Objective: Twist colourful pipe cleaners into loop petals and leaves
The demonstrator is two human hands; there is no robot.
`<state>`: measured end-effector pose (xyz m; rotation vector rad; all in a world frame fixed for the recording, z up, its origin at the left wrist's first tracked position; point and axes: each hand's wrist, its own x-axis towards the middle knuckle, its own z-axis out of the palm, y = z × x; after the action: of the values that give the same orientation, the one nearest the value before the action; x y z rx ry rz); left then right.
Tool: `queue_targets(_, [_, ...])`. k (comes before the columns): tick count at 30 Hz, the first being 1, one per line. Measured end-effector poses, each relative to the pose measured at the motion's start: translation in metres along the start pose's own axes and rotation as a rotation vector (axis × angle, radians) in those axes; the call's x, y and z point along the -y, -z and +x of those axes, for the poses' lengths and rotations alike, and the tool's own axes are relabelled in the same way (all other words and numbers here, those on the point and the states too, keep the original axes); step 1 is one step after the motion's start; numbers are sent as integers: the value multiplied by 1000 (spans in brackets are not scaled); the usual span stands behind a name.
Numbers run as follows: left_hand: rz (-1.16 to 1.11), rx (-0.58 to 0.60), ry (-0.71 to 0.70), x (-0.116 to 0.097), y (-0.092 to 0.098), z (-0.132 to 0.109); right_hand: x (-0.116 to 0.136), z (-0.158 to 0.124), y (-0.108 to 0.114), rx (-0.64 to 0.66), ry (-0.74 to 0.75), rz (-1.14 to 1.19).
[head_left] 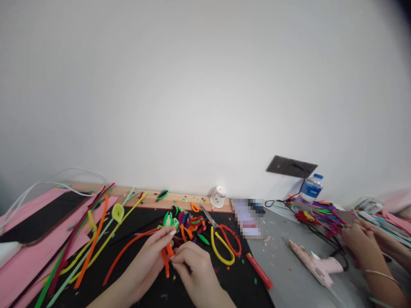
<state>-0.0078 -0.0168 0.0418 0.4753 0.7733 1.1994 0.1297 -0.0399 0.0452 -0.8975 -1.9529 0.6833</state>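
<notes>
Orange strip (170, 250) between both hands (152, 252) (194, 265)

Pipe cleaners (165, 263) and a glue gun (316, 266) suggest a craft workspace.

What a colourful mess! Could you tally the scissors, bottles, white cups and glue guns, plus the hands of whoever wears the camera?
Scissors: 1 pair
Bottle: 1
White cup: 1
Glue gun: 1
Wearer's hands: 2 (left hand, right hand)
Total: 6, counting the scissors as one
</notes>
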Motion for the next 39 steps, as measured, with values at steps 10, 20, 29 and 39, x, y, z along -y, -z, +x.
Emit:
queue_targets(10, [34,101,-18,-3,1,-3,1,0,-4,46,-89,6])
queue_targets(20, [217,99,-162,-11,-8,-3,0,2,5,-57,-315,57])
queue_targets(29, [289,106,-174,-2,1,-1,-8,3,-3,120,-394,67])
queue_targets(39, [465,96,-146,5,-4,-8,-11,-2,-12,282,-317,10])
